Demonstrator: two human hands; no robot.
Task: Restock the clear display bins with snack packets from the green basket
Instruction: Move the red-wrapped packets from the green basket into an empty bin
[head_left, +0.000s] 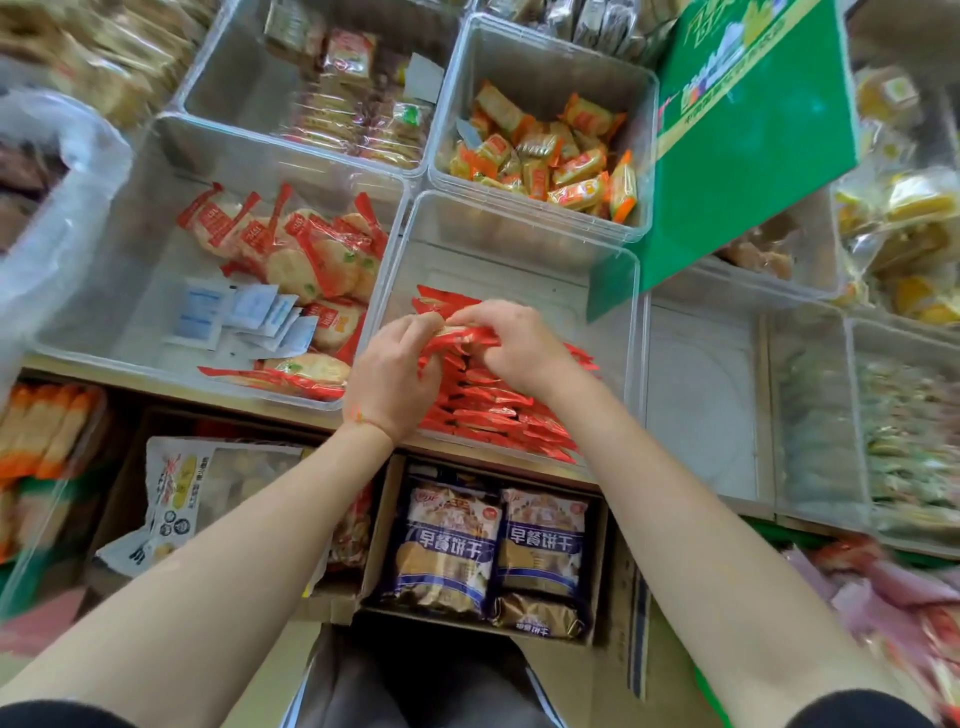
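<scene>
Both hands (452, 358) are pinching light, crinkly, slippery red packets (488, 405) by their edges over the bin (613, 270).

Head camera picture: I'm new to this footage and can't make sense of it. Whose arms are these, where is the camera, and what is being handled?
There is no machine here. The one camera sits on a person's head and looks down, so both bare arms reach in from below. The left hand and right hand together grip red snack packets over a clear bin partly filled with a stack of the same red packets. Neighbouring clear bins hold round crackers in red wrappers and orange packets. Below the shelf stand boxes of blue biscuit bags. A green sign hangs at upper right.
</scene>
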